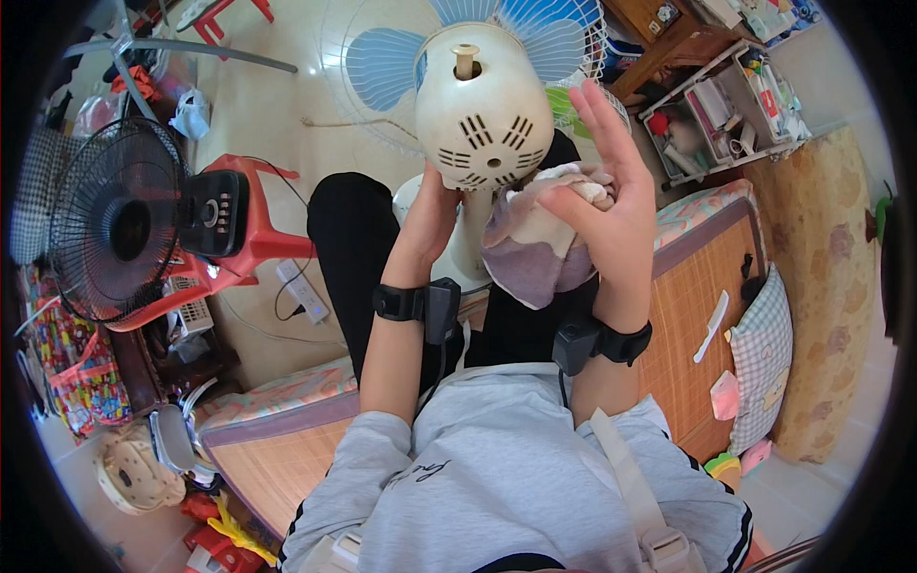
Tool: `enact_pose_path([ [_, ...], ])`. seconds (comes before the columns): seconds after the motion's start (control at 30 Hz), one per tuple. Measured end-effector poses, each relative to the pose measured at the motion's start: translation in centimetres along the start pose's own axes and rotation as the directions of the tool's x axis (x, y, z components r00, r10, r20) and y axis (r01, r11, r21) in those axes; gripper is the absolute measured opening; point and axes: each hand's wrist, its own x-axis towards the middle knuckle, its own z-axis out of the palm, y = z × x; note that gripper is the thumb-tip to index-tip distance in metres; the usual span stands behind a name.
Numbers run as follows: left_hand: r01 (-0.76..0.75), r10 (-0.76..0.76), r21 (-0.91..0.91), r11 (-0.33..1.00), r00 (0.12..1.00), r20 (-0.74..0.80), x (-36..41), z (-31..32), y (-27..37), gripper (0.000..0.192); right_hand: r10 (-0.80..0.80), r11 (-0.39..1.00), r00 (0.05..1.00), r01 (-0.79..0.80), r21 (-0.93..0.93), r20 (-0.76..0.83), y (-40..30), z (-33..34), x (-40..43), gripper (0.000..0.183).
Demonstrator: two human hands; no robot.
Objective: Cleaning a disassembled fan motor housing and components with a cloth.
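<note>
An electric fan stands between my knees, its cream motor housing [483, 107] facing me, with a knob on top and vent slots. Beyond the housing, blue blades [383, 68] show through a white wire guard [596, 43]. My left hand [435, 218] grips the fan just under the housing, by its neck; most of its fingers are hidden. In my right hand [620, 172] is a crumpled grey and white cloth [534, 247], held at the thumb and palm while the fingers stretch upward beside the guard. The cloth hangs right of the neck, above the white round base [458, 261].
On the left, a black fan [129, 229] stands by a red plastic stool [279, 240], with a power strip [302, 292] on the floor. A mat-covered bed [688, 315] lies beneath me, bearing a white-handled knife-like object [711, 326] and checked pillow [763, 365]. A drawer cart [716, 114] stands right.
</note>
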Motion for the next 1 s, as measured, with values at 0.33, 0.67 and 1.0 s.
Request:
enact_pose_path([
  [0.33,0.079,-0.089,0.095,0.992,0.990,0.110,-0.7,0.6,0.6,0.064,0.181,0.980,0.977,-0.189,-0.064,-0.115,-0.3,1.1,-0.2,0.074],
  [0.67,0.024,-0.024,0.057,0.998,1.000,-0.014,-0.8,1.1,0.8,0.053,0.104,0.981,0.994,-0.097,-0.171,0.035,1.3,-0.2,0.1,0.072],
  [1.0,0.090,-0.105,0.140,0.986,0.989,0.101,-0.8,0.8,0.0,0.062,0.164,0.950,0.983,-0.180,-0.256,-0.085,-2.6,2.1,-1.1,0.091],
])
